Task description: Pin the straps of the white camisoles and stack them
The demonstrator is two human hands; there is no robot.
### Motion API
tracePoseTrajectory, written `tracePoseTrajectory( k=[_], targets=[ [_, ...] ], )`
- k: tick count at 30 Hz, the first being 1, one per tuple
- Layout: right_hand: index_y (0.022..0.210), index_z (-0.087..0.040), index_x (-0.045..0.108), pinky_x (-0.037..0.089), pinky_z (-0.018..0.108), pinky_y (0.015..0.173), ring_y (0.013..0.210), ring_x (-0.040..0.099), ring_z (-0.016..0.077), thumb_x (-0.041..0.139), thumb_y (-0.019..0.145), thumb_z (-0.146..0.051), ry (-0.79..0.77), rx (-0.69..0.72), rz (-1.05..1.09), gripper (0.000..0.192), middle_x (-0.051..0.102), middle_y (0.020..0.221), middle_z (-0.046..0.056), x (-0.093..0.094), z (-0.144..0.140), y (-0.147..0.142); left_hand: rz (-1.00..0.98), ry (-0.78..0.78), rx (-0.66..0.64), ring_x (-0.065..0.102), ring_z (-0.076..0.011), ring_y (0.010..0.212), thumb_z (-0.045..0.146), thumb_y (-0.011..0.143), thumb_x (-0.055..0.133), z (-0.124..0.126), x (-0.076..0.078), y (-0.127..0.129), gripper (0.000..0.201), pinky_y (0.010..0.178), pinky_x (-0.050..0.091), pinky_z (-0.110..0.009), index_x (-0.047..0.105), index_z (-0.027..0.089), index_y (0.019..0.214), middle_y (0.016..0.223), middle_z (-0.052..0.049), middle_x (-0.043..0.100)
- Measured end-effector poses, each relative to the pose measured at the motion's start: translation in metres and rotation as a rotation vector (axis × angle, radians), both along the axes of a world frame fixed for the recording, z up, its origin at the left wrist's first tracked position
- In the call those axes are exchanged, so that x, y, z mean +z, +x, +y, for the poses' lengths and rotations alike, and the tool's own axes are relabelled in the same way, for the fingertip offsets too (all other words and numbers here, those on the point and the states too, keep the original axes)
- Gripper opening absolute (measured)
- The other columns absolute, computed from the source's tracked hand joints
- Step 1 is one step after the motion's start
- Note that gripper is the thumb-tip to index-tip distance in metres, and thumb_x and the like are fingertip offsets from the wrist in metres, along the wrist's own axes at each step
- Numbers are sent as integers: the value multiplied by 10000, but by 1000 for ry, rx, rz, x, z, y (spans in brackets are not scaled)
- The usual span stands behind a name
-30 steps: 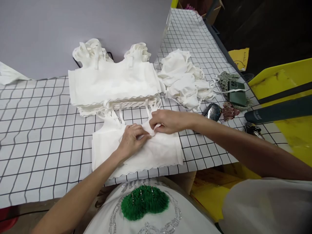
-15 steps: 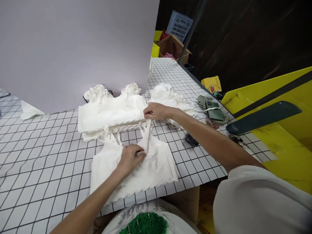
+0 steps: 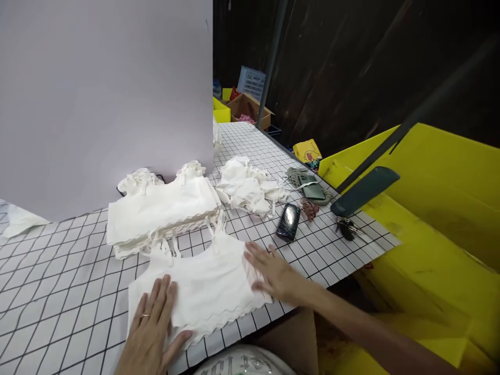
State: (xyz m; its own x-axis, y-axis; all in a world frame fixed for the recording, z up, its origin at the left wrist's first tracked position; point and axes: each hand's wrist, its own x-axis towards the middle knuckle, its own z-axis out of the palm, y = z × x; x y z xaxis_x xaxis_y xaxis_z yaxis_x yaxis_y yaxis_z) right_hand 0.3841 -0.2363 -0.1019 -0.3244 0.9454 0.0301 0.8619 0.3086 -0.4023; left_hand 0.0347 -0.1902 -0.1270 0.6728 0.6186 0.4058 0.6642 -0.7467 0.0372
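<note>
- The left hand (image 3: 150,328) lies flat, palm down, on the near left corner of a white crop top (image 3: 199,284), fingers (image 3: 162,297) spread apart and gripping nothing; a ring shows on one finger.
- The right hand (image 3: 273,273) rests flat at the top's right edge, fingers also spread and loose, partly on the gridded worktop (image 3: 58,291).
- The top lies spread flat at the near edge of the worktop, straps pointing away.
- Just behind it sits a neat stack of folded white tops (image 3: 162,211), touching its straps.
- To the right lies a loose heap of white tops (image 3: 246,185).
- Further right sit a dark phone (image 3: 288,222), keys (image 3: 346,227) and a yellow bin (image 3: 441,208).
</note>
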Motion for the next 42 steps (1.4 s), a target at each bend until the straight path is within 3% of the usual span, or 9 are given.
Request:
tracePoseTrajectory(
  k=[3, 8, 13, 18, 22, 26, 31, 38, 42],
  targets=[
    [1198, -126, 647, 495, 518, 1024, 1185, 618, 292, 432, 1026, -386, 221, -248, 188, 379, 677, 1220, 196, 14, 48, 38, -73, -72, 28, 248, -282, 1532, 432, 1019, 405, 4, 11, 8, 700, 1255, 198, -518, 135, 216, 1628, 1638, -110, 315],
    [645, -163, 571, 534, 427, 827, 886, 621, 268, 736, 806, -424, 173, -654, 381, 348, 657, 767, 109, 54, 132, 77, -151, -68, -70, 236, -295, 1534, 334, 1028, 451, 16, 51, 30, 670, 1242, 209, -574, 151, 268, 1623, 1637, -98, 322],
    [687, -195, 522, 495, 260, 606, 626, 536, 134, 684, 846, -475, 337, -644, 643, 359, 560, 645, -6, 146, 182, 112, -252, -69, -94, 478, -303, 1410, 379, 1003, 522, 41, 63, 8, 587, 1134, 436, -545, 343, 350, 1561, 1520, -61, 519],
    [712, -204, 492, 466, 199, 540, 574, 529, 95, 731, 836, -488, 550, -462, 1001, 392, 541, 661, -29, 270, 202, 117, -377, -346, -45, 642, -313, 1238, 464, 945, 591, 63, 78, 10, 482, 579, 632, -266, 562, 384, 1419, 1385, -30, 647],
    [744, -196, 599, 447, 190, 531, 555, 498, 78, 745, 843, -454, 612, -177, 1122, 312, 542, 654, -38, 328, 179, 80, -566, -562, -60, 662, -335, 1202, 559, 881, 634, 74, 115, 38, 445, 816, 646, -402, 715, 323, 1249, 1269, -56, 718],
    [810, -168, 677, 496, 220, 608, 649, 573, 101, 781, 815, -424, 267, 121, 995, 277, 637, 768, 2, 334, 144, 27, -850, -851, -156, 649, -315, 1217, 556, 843, 701, 85, 177, 70, 476, 1022, 549, -459, 732, 251, 1207, 1282, -100, 708],
    [817, -152, 653, 565, 288, 710, 684, 625, 138, 807, 778, -483, -155, 292, 1001, 367, 654, 760, 18, 305, 124, -25, -1116, -983, -430, 584, -270, 1275, 389, 791, 818, 97, 242, 96, 587, 1077, 458, -409, 637, 264, 1336, 1365, -99, 651],
    [841, -126, 694, 409, 185, 512, 588, 523, 73, 819, 759, -484, -189, 206, 1008, 388, 600, 692, -20, 273, 118, -56, -1030, -1191, -448, 663, -187, 841, 348, 750, 831, 89, 247, 81, 212, 925, 499, -374, 749, 159, 798, 825, -49, 714],
    [754, -128, 676, 396, 188, 522, 581, 503, 67, 874, 688, -453, -224, 128, 1095, 386, 584, 669, -27, 266, 120, -61, -1144, -823, -196, 658, -229, 984, 361, 750, 811, 85, 245, 59, 242, 980, 491, -419, 726, 179, 883, 984, -77, 716]
  ],
)
